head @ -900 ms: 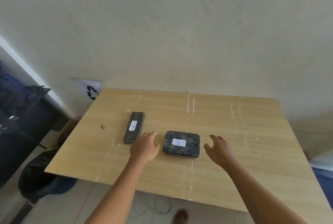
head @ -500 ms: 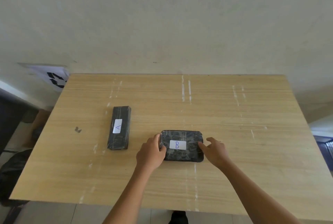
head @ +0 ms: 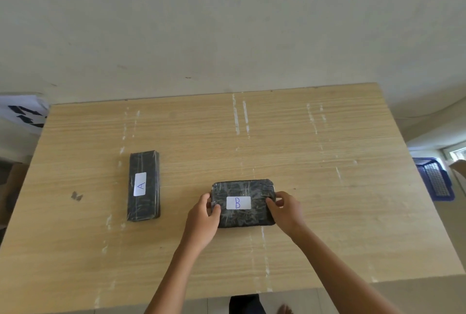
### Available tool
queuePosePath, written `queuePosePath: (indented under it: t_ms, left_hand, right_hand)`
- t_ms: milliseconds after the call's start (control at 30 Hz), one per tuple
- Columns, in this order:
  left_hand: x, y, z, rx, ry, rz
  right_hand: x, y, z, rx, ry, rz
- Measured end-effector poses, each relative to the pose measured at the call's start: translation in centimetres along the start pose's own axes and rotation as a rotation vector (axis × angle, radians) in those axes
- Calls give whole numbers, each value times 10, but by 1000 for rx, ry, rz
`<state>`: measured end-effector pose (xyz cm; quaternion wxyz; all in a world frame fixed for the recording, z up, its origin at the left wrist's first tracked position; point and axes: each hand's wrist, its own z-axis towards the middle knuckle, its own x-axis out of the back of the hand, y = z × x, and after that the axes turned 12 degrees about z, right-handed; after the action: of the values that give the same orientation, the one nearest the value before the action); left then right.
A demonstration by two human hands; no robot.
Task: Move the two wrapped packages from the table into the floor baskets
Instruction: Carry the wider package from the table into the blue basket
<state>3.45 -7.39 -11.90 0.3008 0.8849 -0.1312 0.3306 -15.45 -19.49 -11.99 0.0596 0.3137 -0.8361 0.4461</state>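
From the head camera, a light wooden table (head: 302, 162) with pale scuff lines stands against a plain beige wall (head: 227, 23). To the right of the table, lower on the floor, a blue basket (head: 435, 180) is partly visible. To the left of the table, a white paper with black marks (head: 22, 111) shows at the wall.

Package B (head: 243, 204) lies on the table near its front edge, between the two hands. The left hand (head: 203, 220) is closed on its left end and the right hand (head: 286, 210) is closed on its right end, thumbs on top. Whether it is lifted from the table, I cannot tell.

Package B is dark, shiny wrapped, with rounded corners and a white label. Package A (head: 144, 185), long and narrow, lies on the table well apart to the left of package B.
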Motion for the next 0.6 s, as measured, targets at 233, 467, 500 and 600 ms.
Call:
queuePosePath:
  t_ms: [233, 467, 500, 600]
  left_hand:
    - [17, 35, -22, -147, 10, -195]
    - [8, 112, -74, -353, -51, -311]
    - [1, 128, -85, -384, -55, -312]
    - [-25, 176, -118, -468, -58, -328]
  right_hand:
    - [49, -4, -35, 116, 113, 268]
    - [147, 5, -93, 295, 244, 483]
    - [163, 9, -101, 313, 264, 501]
    - [214, 28, -122, 354, 344, 567]
